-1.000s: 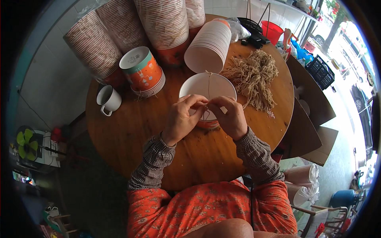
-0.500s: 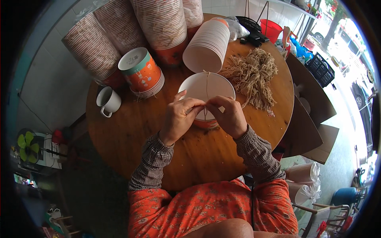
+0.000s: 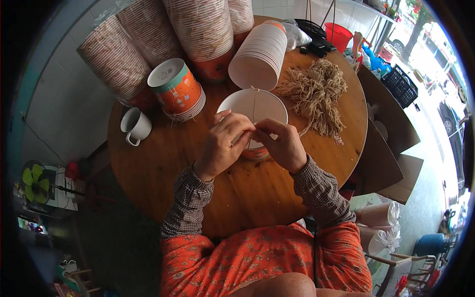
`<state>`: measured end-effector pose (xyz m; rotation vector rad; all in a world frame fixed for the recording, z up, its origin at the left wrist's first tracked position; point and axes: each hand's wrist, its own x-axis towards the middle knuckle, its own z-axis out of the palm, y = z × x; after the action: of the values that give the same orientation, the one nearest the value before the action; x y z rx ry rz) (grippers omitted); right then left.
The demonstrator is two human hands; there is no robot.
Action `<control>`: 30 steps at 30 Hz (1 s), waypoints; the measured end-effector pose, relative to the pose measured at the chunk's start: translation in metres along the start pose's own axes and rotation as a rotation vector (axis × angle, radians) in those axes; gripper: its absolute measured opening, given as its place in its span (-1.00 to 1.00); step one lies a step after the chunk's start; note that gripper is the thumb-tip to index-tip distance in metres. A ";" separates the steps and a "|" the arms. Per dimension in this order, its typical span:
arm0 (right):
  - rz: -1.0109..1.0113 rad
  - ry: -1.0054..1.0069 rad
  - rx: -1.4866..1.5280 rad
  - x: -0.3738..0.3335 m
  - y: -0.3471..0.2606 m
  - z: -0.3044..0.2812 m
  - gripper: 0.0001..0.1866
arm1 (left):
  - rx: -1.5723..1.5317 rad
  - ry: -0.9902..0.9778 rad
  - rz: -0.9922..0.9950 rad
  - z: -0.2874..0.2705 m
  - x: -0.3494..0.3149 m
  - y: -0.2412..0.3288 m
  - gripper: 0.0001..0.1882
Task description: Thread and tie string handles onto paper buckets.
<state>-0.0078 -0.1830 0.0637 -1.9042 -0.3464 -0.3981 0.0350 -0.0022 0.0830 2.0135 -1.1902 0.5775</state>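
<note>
A white paper bucket (image 3: 247,105) with an orange outside stands upright on the round wooden table (image 3: 163,168). A thin piece of string (image 3: 254,101) runs across its open mouth to the far rim. My left hand (image 3: 222,146) and my right hand (image 3: 279,143) meet at the bucket's near rim, fingertips pinched on the string. A heap of cut tan strings (image 3: 316,94) lies to the right of the bucket.
A short stack of orange buckets (image 3: 175,89) and a white mug (image 3: 134,125) sit at the left. A lying stack of white buckets (image 3: 260,54) and tall wrapped stacks (image 3: 148,34) crowd the far side. Cardboard boxes (image 3: 391,148) stand right of the table.
Both hands stay at the bucket's near rim, fingers shifting slightly on the string. The bucket has not moved.
</note>
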 end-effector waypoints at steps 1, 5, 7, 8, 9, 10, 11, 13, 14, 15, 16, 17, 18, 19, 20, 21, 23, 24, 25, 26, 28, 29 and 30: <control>0.001 -0.031 0.028 0.000 0.001 0.001 -0.87 | -0.060 -0.005 -0.036 0.001 -0.001 -0.002 -0.80; -0.004 -0.021 0.042 0.000 0.004 0.002 -0.86 | -0.244 -0.024 -0.098 0.005 -0.002 -0.005 -0.77; -0.008 -0.007 -0.013 0.001 0.003 0.001 -0.85 | -0.494 -0.112 -0.316 0.004 -0.003 -0.001 -0.73; -0.008 -0.007 -0.013 0.001 0.003 0.001 -0.85 | -0.494 -0.112 -0.316 0.004 -0.002 0.000 -0.73; 0.000 -0.010 -0.007 0.001 0.003 0.001 -0.85 | -0.442 -0.107 -0.298 0.004 -0.001 0.000 -0.73; 0.008 -0.012 -0.002 0.000 0.003 0.001 -0.85 | -0.389 -0.102 -0.279 0.004 -0.001 0.001 -0.73; 0.008 -0.012 -0.002 0.000 0.003 0.001 -0.85 | -0.389 -0.102 -0.280 0.004 -0.001 0.000 -0.73; -0.008 -0.022 0.040 0.000 0.005 0.000 -0.85 | -0.398 -0.105 -0.402 0.004 -0.004 -0.003 -0.77; -0.007 -0.022 0.040 0.000 0.005 0.000 -0.85 | -0.399 -0.106 -0.403 0.004 -0.004 -0.004 -0.77; 0.004 -0.023 0.024 0.000 0.005 0.001 -0.86 | -0.376 -0.090 -0.381 0.004 -0.004 -0.004 -0.80; 0.014 -0.023 0.008 0.000 0.005 0.001 -0.86 | -0.353 -0.074 -0.358 0.005 -0.005 -0.005 -0.84; 0.014 -0.023 0.008 0.000 0.005 0.001 -0.86 | -0.353 -0.074 -0.358 0.005 -0.005 -0.007 -0.84; 0.003 -0.012 0.001 0.000 0.006 0.002 -0.87 | -0.376 -0.067 -0.367 0.005 -0.006 -0.009 -0.86; -0.008 0.000 -0.006 0.000 0.006 0.002 -0.87 | -0.399 -0.060 -0.376 0.005 -0.007 -0.010 -0.88; -0.008 0.000 -0.006 0.000 0.005 0.002 -0.87 | -0.399 -0.060 -0.376 0.005 -0.007 -0.011 -0.88; -0.006 -0.003 -0.006 0.001 0.002 0.002 -0.88 | -0.460 -0.055 -0.396 0.006 -0.008 -0.011 -0.88; -0.003 -0.006 -0.005 0.001 0.001 0.001 -0.88 | -0.522 -0.049 -0.417 0.005 -0.008 -0.011 -0.88; 0.005 -0.018 -0.010 0.002 0.000 0.001 -0.88 | -0.510 -0.063 -0.405 0.004 -0.007 -0.011 -0.87; 0.012 -0.031 -0.014 0.002 0.000 0.001 -0.88 | -0.498 -0.076 -0.394 0.003 -0.006 -0.010 -0.87; 0.011 -0.030 -0.015 0.002 0.001 0.001 -0.88 | -0.498 -0.076 -0.393 0.004 -0.006 -0.010 -0.87; 0.013 -0.019 0.017 0.002 0.001 0.001 -0.88 | -0.550 -0.045 -0.396 0.005 -0.005 -0.008 -0.86; 0.013 -0.020 0.017 0.001 0.001 0.001 -0.88 | -0.550 -0.045 -0.396 0.004 -0.006 -0.008 -0.86; 0.039 -0.027 0.016 0.001 0.001 0.001 -0.88 | -0.535 -0.019 -0.391 0.004 -0.007 -0.009 -0.87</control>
<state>-0.0066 -0.1826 0.0633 -1.8995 -0.3285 -0.3431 0.0398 0.0015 0.0729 1.7151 -0.8136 0.0342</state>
